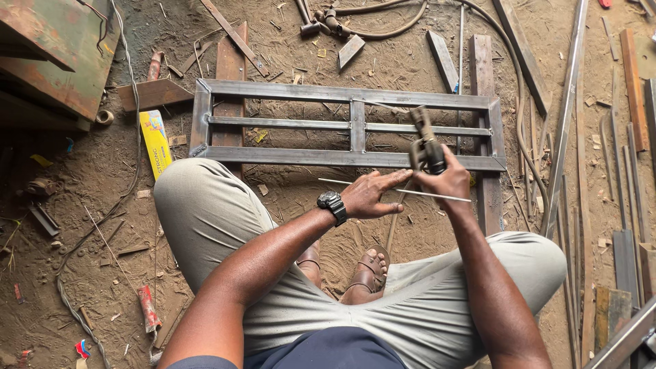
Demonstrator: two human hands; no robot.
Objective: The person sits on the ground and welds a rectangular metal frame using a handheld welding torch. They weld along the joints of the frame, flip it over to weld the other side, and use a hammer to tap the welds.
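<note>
Currently, electrode holder [426, 145] is gripped in right hand [447, 181]; welding rod [437, 196] is touched by open left hand [369, 196] at 9 o'clock.

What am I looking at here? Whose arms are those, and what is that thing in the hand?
The one picture comes from a camera worn on a person's head, looking down. So the arms are that person's own, and you see their knees and sandals too. They are crouching over a sandy floor.

The right hand is closed around a dark tool, an electrode holder, with a cable hanging from it. A thin rod crosses below the hands. The left hand, with a black watch on the wrist, is open, its fingers touching the rod.

On the floor in front lies a grey metal frame shaped like a small ladder. Around it are metal strips, wood scraps, a hose and a yellow packet.
</note>
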